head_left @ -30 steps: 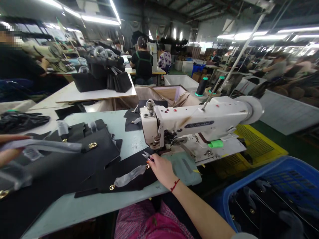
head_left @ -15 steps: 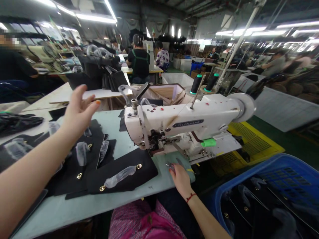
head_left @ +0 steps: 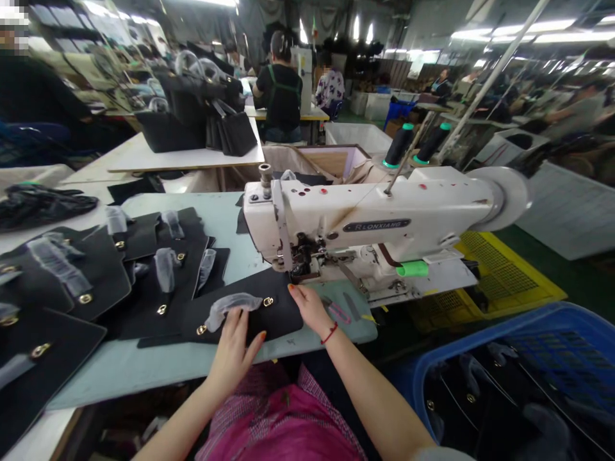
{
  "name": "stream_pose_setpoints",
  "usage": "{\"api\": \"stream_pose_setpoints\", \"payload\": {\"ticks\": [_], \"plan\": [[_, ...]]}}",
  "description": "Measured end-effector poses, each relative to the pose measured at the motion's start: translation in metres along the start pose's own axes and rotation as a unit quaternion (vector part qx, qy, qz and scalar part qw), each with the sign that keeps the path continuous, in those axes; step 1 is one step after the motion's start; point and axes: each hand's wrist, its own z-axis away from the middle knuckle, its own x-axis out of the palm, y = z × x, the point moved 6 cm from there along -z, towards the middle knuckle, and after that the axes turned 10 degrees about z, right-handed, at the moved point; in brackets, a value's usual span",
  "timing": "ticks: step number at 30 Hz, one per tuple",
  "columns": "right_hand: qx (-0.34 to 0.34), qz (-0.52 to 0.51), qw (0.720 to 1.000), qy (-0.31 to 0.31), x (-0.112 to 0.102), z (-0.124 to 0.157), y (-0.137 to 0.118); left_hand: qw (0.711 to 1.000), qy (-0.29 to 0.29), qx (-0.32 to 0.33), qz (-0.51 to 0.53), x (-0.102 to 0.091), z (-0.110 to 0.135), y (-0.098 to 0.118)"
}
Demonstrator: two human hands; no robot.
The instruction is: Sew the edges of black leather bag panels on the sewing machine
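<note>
A black bag panel (head_left: pixel 283 318) lies on the pale green sewing table (head_left: pixel 120 378), its upper right end at the sewing machine's needle area. A handle in clear plastic wrap (head_left: pixel 225 304) runs between two gold-coloured buckles on it. My left hand (head_left: pixel 235 346) rests on the panel, fingers spread, fingertips touching the wrapped handle. At the panel's right edge my right hand (head_left: pixel 311 310) is closed on the border, a fingertip on top near the needle; its other fingers are partly hidden. Small pink-handled snips (head_left: pixel 340 312) lie just right of that hand. The white sewing machine (head_left: pixel 375 205) stands beyond.
Several similar black panels (head_left: pixel 110 269) with wrapped handles overlap on the left. A blue basket (head_left: pixel 509 326) holding more panels stands at lower right, a yellow crate (head_left: pixel 509 269) behind it. Black bags (head_left: pixel 177 131) sit on a table farther back. Other people work in the background.
My left hand has come down from its raised place at left onto the panel. My right hand has let go of the snips and moved left to the panel's edge.
</note>
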Motion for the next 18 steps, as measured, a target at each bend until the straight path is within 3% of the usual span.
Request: {"api": "stream_pose_setpoints", "payload": {"ticks": [3, 6, 10, 18], "plan": [[0.023, -0.028, 0.999, 0.011, 0.006, 0.005, -0.004, 0.999, -0.017, 0.03, 0.042, -0.003, -0.048, -0.01], [0.037, -0.046, 0.998, 0.018, 0.007, 0.008, -0.009, 0.992, -0.074, 0.065, 0.076, -0.012, -0.075, -0.012], [0.048, -0.064, 0.997, 0.018, 0.007, 0.01, -0.015, 0.983, -0.119, 0.127, 0.058, -0.021, -0.087, -0.018], [0.07, -0.066, 0.995, 0.018, 0.013, 0.014, -0.013, 0.975, -0.11, 0.193, 0.031, -0.009, -0.085, -0.046]]}}
